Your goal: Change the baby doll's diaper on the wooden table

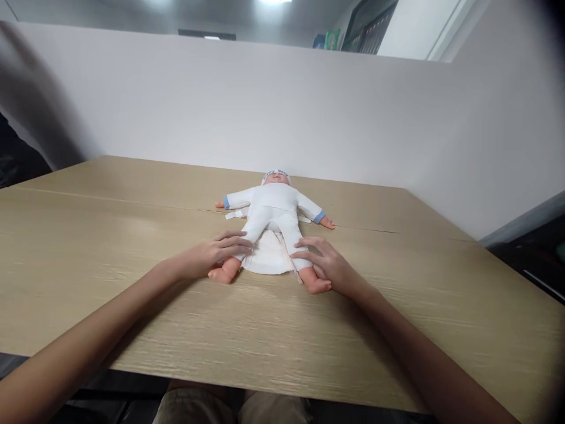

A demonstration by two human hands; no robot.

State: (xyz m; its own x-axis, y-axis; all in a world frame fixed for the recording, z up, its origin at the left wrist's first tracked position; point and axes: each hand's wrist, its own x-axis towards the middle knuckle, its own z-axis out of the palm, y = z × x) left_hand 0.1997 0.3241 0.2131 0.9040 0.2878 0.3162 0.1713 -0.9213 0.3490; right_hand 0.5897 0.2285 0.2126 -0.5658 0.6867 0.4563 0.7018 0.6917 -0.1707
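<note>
A baby doll in a white suit with blue cuffs lies on its back, head away from me, arms and legs spread. Under its hips and between its legs is an opened white diaper, with a fastening tab sticking out on the left. My left hand rests on the doll's lower leg at the left, fingers stretched over the trouser end. On the other leg lies my right hand, its fingers apart over the shin and its thumb partly hidden behind the foot.
The doll lies on a wooden table with a seam running across it. Behind the table stands a white partition wall. A dark chair-like object is at the right edge. The table's front edge is close to my lap.
</note>
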